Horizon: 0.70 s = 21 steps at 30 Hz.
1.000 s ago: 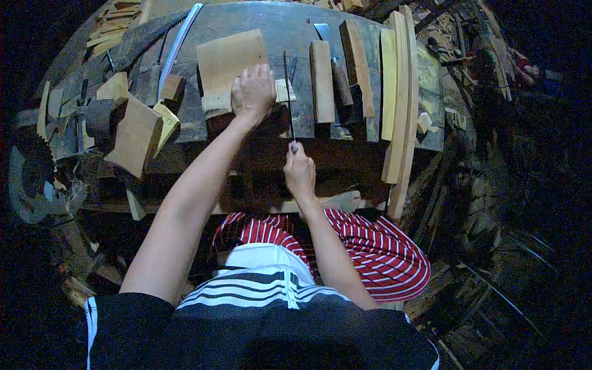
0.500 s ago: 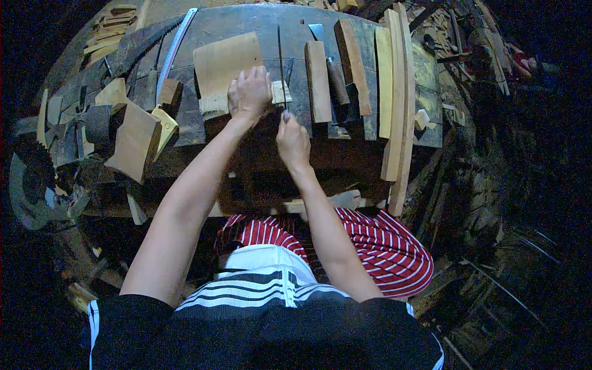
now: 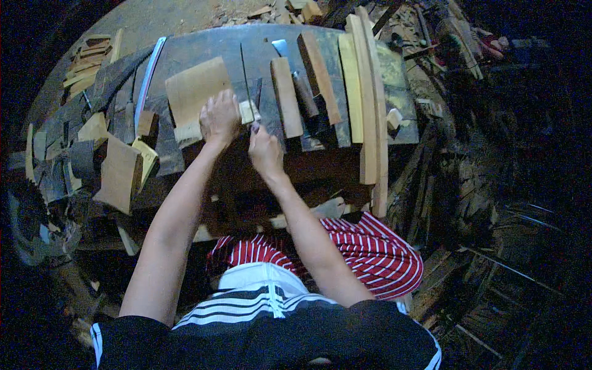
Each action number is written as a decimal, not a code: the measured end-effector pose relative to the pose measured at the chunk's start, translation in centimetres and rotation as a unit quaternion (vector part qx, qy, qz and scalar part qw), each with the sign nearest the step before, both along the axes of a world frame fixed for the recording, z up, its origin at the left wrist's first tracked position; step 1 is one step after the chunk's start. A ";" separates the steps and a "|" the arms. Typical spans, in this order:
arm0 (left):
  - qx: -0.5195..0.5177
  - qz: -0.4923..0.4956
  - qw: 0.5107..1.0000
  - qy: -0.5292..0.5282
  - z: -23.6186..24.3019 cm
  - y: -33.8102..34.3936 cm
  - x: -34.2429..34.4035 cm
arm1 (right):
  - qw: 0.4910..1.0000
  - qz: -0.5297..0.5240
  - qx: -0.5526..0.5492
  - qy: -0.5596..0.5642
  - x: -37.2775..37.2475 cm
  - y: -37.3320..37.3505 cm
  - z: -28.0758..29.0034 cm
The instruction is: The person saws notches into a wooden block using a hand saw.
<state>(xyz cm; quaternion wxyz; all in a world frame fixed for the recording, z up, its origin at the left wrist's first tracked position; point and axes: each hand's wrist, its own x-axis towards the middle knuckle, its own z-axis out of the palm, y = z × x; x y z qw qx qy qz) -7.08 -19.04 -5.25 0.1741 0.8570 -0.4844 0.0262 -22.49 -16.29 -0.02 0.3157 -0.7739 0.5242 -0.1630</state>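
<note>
My left hand [image 3: 220,119] presses down on a pale wood strip [image 3: 248,111], its fingers bent over it. The strip lies along the near edge of a wide tan board [image 3: 196,86]. Only its right end shows well; my hand hides the middle. My right hand [image 3: 266,152] is closed around the handle of a narrow saw [image 3: 244,71]. The thin dark blade points away from me and crosses the strip's right end, just right of my left hand. I see it nearly edge-on, so its teeth cannot be made out.
Right of the saw lie wood blocks [image 3: 287,98], a wooden-handled tool [image 3: 304,94] and long planks [image 3: 373,111] overhanging the bench [image 3: 253,34]. On the left are a blue-white curved strip [image 3: 150,80], a large toothed saw [image 3: 126,77] and a thick offcut [image 3: 117,169].
The whole view has shifted, so the bench sits lower and more to the left. Against the wood, my right hand and the saw have slid a little away from me. My left hand stays put.
</note>
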 end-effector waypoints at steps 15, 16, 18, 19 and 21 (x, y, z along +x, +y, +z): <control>-0.004 -0.005 0.999 -0.043 0.2 0.0 -0.1 | 0.995 0.011 0.094 0.012 -0.8 0.2 -2.8; -0.006 -0.002 0.999 -0.045 0.4 0.2 -0.2 | 0.992 0.001 0.121 0.042 -1.7 1.1 -2.7; 0.015 0.004 0.999 -0.044 0.6 0.3 -0.4 | 0.994 -0.013 0.104 0.030 -2.1 1.5 -2.8; 0.043 0.007 0.999 -0.023 0.6 0.5 -0.6 | 0.984 -0.019 0.163 0.076 -2.1 1.6 -2.8; -0.007 -0.004 0.998 -0.067 0.3 0.3 -0.4 | 0.998 -0.023 0.042 -0.049 -1.5 1.0 -3.1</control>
